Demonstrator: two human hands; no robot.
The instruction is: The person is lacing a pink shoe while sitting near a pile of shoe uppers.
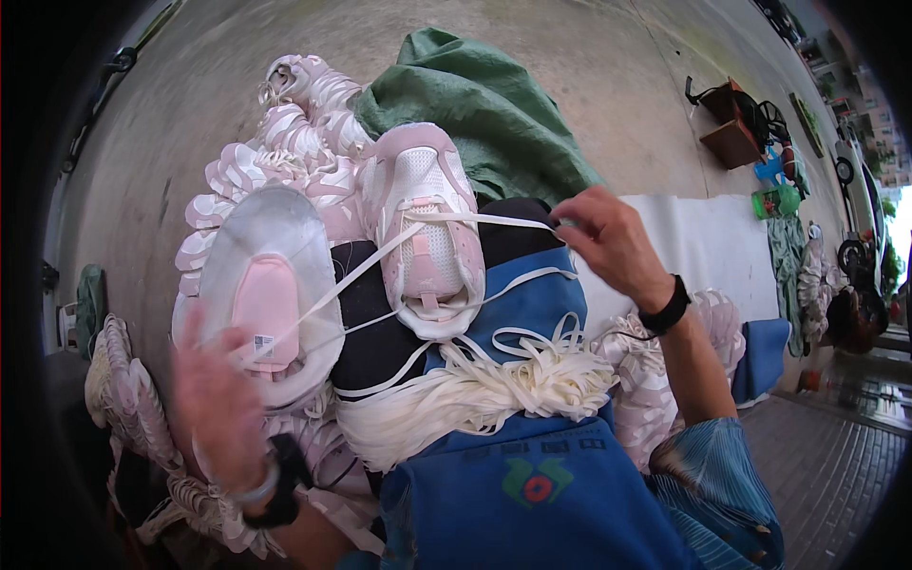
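Observation:
A pink and white sneaker [437,166] lies in front of me, toe pointing away, with white shoelace [366,274] through its eyelets. My right hand [608,242] is closed, its fingertips pinching one lace end to the right of the shoe. The other lace end stretches tautly to my left hand [223,399], whose fingers are blurred by motion but seem closed on it. That hand is over a shiny grey oval piece [261,218] with a pink pad [266,309] in it. On my lap, a bundle of loose white laces [475,394] rests against my blue apron [532,503].
Rows of pink and white shoes [285,142] are stacked at the far left, with more near my right elbow [708,323]. A green sack [465,104] lies beyond the sneaker. White sheeting [693,247] spreads to the right, and a brown box [731,142] stands farther off.

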